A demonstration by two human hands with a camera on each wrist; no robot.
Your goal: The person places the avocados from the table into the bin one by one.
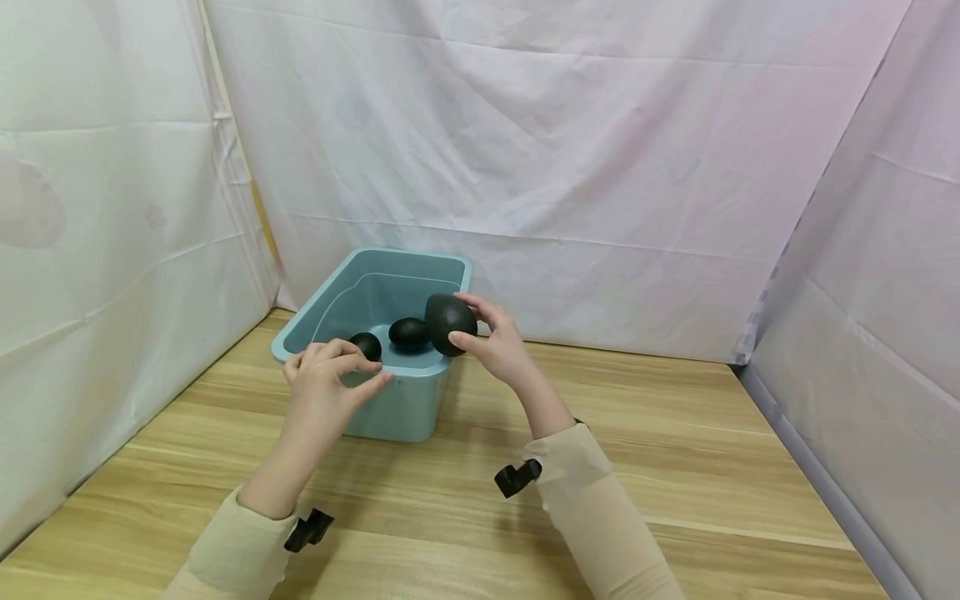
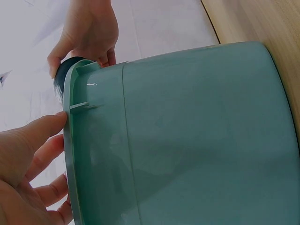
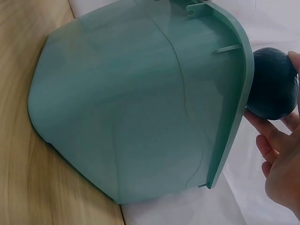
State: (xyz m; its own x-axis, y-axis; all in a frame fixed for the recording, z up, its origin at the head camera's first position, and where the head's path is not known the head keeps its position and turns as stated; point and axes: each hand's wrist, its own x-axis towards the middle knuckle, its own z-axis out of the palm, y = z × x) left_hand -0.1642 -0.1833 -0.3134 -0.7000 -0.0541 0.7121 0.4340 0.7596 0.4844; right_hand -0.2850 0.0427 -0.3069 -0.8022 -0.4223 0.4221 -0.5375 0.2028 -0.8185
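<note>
My right hand [image 1: 498, 337] grips a black egg-shaped object [image 1: 448, 321], avocado-like in form, at the right rim of the blue-green plastic bin [image 1: 397, 408]. Thumb and fingers lie around its right side, and in the right wrist view the object [image 3: 272, 84] shows just past the bin's rim. Inside the bin are two more black rounded objects: one [image 1: 409, 334] on the floor near the middle, another [image 1: 366, 346] partly hidden behind the near rim. My left hand [image 1: 322, 383] is at the near left rim, thumb and index finger apart, holding nothing. Its fingertips [image 2: 60, 117] are right at the rim.
The bin stands on a wood-grain table [image 1: 637, 467], close to the white cloth backdrop [image 1: 570, 167]. More white cloth hangs at the left and right sides. A small black device [image 1: 517, 478] is worn at the right wrist, another [image 1: 308, 531] at the left.
</note>
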